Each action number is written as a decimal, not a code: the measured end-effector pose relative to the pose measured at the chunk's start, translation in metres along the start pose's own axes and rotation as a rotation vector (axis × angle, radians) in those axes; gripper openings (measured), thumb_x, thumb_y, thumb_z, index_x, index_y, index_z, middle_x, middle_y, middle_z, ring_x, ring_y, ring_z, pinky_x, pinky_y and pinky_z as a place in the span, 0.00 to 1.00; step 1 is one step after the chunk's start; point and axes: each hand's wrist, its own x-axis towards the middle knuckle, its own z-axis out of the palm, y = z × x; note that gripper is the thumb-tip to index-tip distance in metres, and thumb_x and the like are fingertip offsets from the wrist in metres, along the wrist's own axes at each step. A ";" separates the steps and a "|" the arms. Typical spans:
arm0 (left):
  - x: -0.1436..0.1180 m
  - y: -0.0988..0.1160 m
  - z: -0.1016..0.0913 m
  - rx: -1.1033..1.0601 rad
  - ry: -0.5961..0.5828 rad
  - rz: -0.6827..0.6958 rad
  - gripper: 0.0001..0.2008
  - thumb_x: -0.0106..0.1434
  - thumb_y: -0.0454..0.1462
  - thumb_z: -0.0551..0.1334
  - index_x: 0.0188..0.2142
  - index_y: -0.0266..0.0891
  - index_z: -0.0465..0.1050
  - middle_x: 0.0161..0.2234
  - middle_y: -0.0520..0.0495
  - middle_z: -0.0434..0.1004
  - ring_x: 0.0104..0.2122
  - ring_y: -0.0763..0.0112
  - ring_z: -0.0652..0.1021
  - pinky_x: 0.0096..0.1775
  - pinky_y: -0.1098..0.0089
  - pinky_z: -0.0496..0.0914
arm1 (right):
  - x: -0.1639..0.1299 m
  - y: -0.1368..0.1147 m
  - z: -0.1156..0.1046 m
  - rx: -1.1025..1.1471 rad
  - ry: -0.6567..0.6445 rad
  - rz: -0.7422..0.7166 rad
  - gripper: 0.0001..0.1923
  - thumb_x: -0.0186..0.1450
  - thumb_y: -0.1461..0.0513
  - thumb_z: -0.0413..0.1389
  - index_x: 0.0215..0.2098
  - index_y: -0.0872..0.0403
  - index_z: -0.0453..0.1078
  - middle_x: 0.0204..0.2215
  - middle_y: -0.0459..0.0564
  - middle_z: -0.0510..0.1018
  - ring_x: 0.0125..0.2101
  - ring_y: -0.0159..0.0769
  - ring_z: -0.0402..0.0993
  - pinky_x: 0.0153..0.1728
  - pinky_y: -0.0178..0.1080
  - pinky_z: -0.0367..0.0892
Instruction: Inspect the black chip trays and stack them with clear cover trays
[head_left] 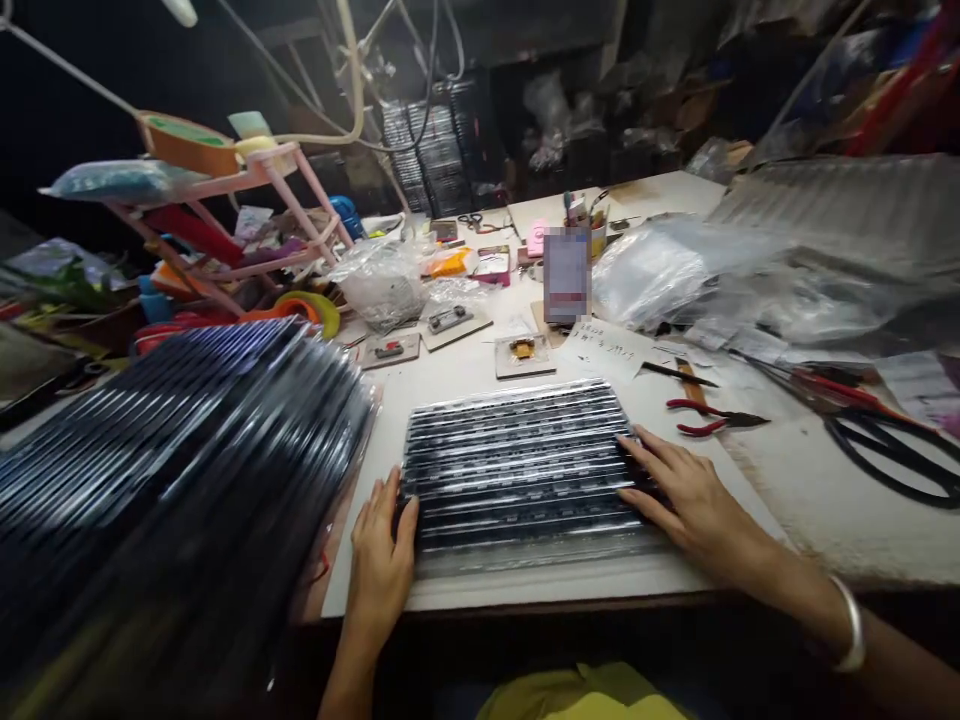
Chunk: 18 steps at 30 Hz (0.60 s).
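Nearest you, at seven o'clock, a tall stack point(172, 500) of dark ribbed trays leans toward the lens and hides that corner of the counter point(465, 385). Just beyond it your left hand point(381, 570) rests at the near left edge of the tray point(517, 470), thumb hooked at the side, fingers flat and holding nothing. Your right hand point(686, 495) lies at three o'clock of the tray, fingers point(637, 450) spread wide and pressing on its top ribs, not closed on anything.

The tray sits flat at the centre of the counter, its near edge close to the counter's lip. It looks like thin, flexible plastic, so keep both palms low and press evenly; a lift from one side would likely bow it. Mind the stack at your left elbow, which seems ready to slide. The pliers point(712, 418) at two o'clock lie near your right fingertips but apart from them.
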 end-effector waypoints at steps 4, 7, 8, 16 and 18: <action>0.004 0.009 0.000 -0.125 0.000 -0.050 0.25 0.66 0.43 0.52 0.60 0.35 0.61 0.60 0.39 0.62 0.60 0.62 0.62 0.63 0.58 0.49 | -0.021 -0.017 0.025 0.017 0.108 0.145 0.27 0.70 0.51 0.39 0.61 0.56 0.58 0.59 0.63 0.62 0.59 0.51 0.57 0.53 0.59 0.58; 0.002 0.022 -0.007 -0.314 0.022 -0.098 0.24 0.66 0.42 0.54 0.59 0.35 0.63 0.59 0.41 0.63 0.60 0.64 0.62 0.62 0.62 0.52 | -0.014 -0.025 0.024 0.163 0.136 0.231 0.28 0.68 0.48 0.42 0.60 0.54 0.61 0.59 0.61 0.63 0.59 0.53 0.59 0.52 0.58 0.61; 0.001 0.028 -0.011 -0.382 0.040 -0.089 0.23 0.65 0.41 0.55 0.58 0.37 0.63 0.59 0.42 0.64 0.59 0.65 0.63 0.61 0.63 0.54 | -0.011 -0.027 0.019 0.215 0.141 0.249 0.28 0.68 0.48 0.44 0.59 0.53 0.62 0.59 0.60 0.64 0.58 0.53 0.60 0.52 0.57 0.62; -0.018 0.072 -0.049 -1.050 0.038 -0.230 0.23 0.56 0.40 0.65 0.52 0.41 0.71 0.43 0.40 0.78 0.20 0.81 0.69 0.24 0.78 0.67 | 0.002 -0.036 -0.036 0.486 0.432 0.207 0.23 0.68 0.56 0.48 0.60 0.47 0.59 0.61 0.49 0.60 0.61 0.45 0.54 0.61 0.51 0.52; -0.016 0.075 -0.058 -1.072 -0.068 -0.315 0.14 0.55 0.42 0.66 0.38 0.34 0.77 0.28 0.40 0.79 0.17 0.77 0.69 0.19 0.77 0.63 | 0.008 -0.032 -0.041 0.514 0.452 0.201 0.22 0.68 0.56 0.48 0.60 0.47 0.60 0.61 0.49 0.61 0.61 0.45 0.55 0.61 0.51 0.52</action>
